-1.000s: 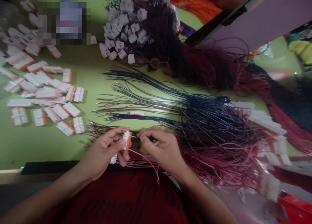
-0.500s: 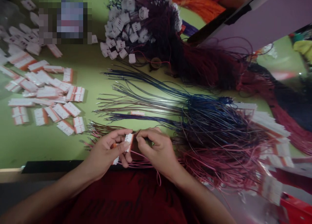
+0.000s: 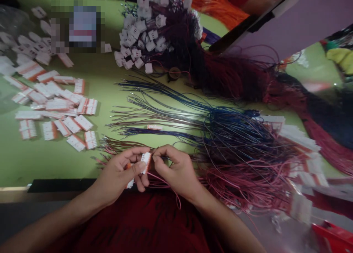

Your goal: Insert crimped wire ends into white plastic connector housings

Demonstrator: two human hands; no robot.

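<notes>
My left hand [image 3: 121,174] pinches a small white and orange connector housing [image 3: 145,161] at the near edge of the green table [image 3: 49,161]. My right hand [image 3: 175,170] is closed in a pinch right against the housing's right side, on a thin wire end. A pink wire [image 3: 165,183] loops down from the housing over my red shirt. Loose pink wires [image 3: 248,187] spread to the right of my hands, and blue wires [image 3: 176,102] lie just beyond them. One more small housing [image 3: 154,127] lies on the table above my hands.
Several white and orange housings [image 3: 55,106] are scattered at the left. A heap of white connectors [image 3: 143,36] on dark wires lies at the back. Dark red wire bundles [image 3: 234,76] run to the right. Another person's arm [image 3: 256,3] shows at the top.
My right hand has closed in leftward until its fingertips meet the housing. The left hand has kept the housing nearly still.
</notes>
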